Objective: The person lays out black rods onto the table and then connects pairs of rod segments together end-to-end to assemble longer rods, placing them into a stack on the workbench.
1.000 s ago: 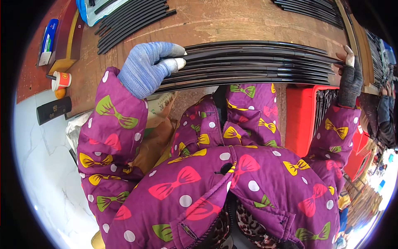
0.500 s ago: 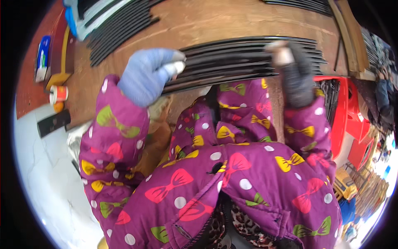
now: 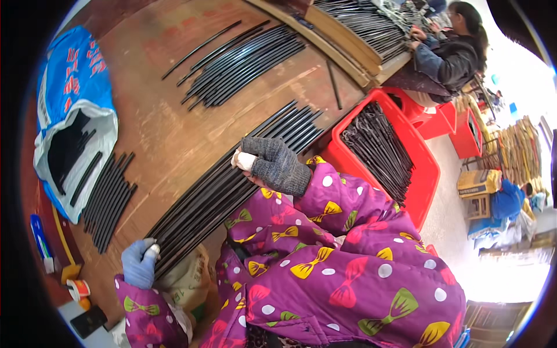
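Observation:
Black slender rods [image 3: 197,203] lie in a long row along the near edge of the brown table, slanting from lower left to upper right. My left hand [image 3: 139,265], in a light blue glove with white on a fingertip, is closed on rod ends at the row's lower left. Over the upper part of the row, my right hand [image 3: 277,167], in a dark grey glove with a white-wrapped digit, has its fingers curled against the rods. How many rods either hand grips is hidden.
A second group of black rods [image 3: 243,66] lies farther back. At left, shorter rods [image 3: 109,203] lie beside a blue and white bag [image 3: 75,75]. A red crate [image 3: 426,188] of dark rods stands at right, near wooden boards [image 3: 348,35]. Another person [image 3: 458,55] works beyond.
The view has turned, so the rods now slant and the crate and the other person show more. Both hands stay at the row; the right hand's fingers are now lower over the rods.

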A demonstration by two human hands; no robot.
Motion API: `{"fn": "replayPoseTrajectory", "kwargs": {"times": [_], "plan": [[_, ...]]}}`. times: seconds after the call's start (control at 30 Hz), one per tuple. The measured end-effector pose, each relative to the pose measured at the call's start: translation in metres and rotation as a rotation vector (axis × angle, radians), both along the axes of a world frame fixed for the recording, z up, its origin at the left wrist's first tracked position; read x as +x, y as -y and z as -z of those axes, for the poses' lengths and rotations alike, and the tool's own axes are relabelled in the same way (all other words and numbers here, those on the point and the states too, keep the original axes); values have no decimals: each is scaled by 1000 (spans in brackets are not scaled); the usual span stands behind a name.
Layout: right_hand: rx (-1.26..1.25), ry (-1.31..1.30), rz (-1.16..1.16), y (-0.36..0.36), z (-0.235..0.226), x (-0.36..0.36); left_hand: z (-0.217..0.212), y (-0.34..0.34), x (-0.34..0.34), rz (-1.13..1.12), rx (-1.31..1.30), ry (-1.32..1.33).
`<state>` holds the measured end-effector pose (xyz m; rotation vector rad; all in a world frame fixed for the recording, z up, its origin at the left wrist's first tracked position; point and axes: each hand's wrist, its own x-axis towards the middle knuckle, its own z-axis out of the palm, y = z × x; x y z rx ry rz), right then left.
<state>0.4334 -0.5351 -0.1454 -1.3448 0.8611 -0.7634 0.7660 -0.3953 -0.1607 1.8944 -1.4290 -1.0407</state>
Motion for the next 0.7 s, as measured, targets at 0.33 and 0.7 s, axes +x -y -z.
{"fn": "replayPoseTrajectory", "kwargs": {"times": [0.33,0.7], "plan": [[12,52,89,1,3,-18,8,-12,22,-102,149,-150],[1,8,110,2,12,-22,13,-27,17,-177,-34,-124]]}}
